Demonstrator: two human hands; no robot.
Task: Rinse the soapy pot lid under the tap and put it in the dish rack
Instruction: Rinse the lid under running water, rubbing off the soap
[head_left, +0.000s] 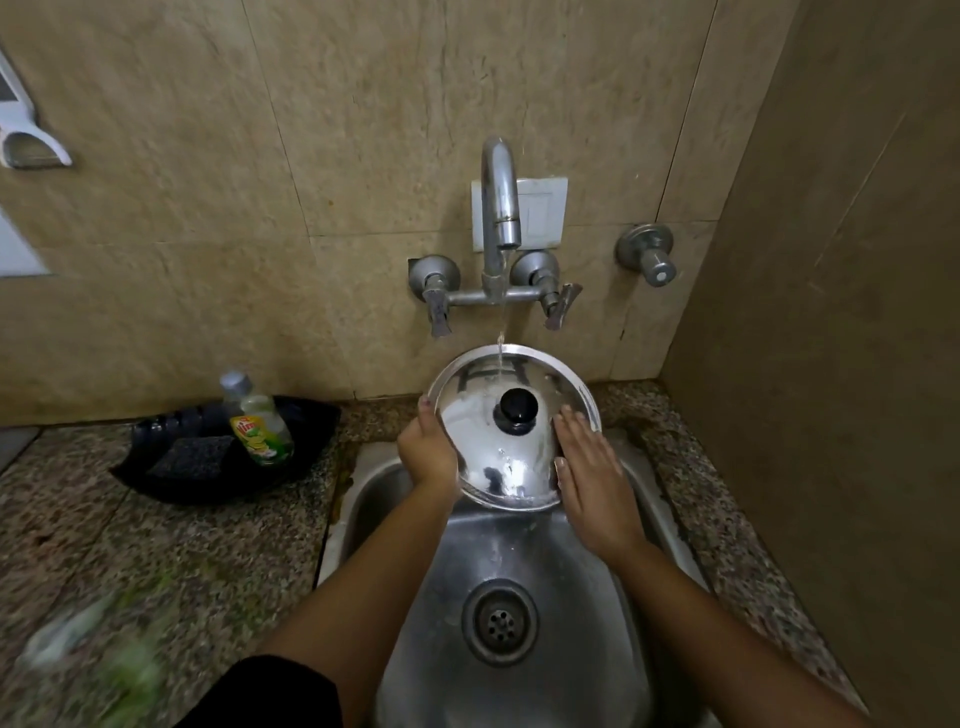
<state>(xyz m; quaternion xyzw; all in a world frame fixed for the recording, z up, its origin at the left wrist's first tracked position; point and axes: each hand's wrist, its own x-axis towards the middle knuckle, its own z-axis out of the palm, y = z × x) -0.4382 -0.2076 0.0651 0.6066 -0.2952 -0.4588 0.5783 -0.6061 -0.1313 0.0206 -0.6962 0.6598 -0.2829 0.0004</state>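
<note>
A round steel pot lid (483, 452) with a black knob (516, 406) is held tilted over the steel sink (524, 551), top side facing me. My left hand (427, 448) grips its left rim. My right hand (587, 467) lies flat with fingers spread on the lid's right side. A thin stream of water falls from the tap (501, 208) onto the lid's upper part, just above the knob. No dish rack is in view.
A black tray (171, 480) on the granite counter at left holds a dish soap bottle (258, 421) and a dark scrub pad (192, 457). Tiled walls close in behind and at right. The drain (500, 621) lies below the lid. Something blurred and green sits at bottom left.
</note>
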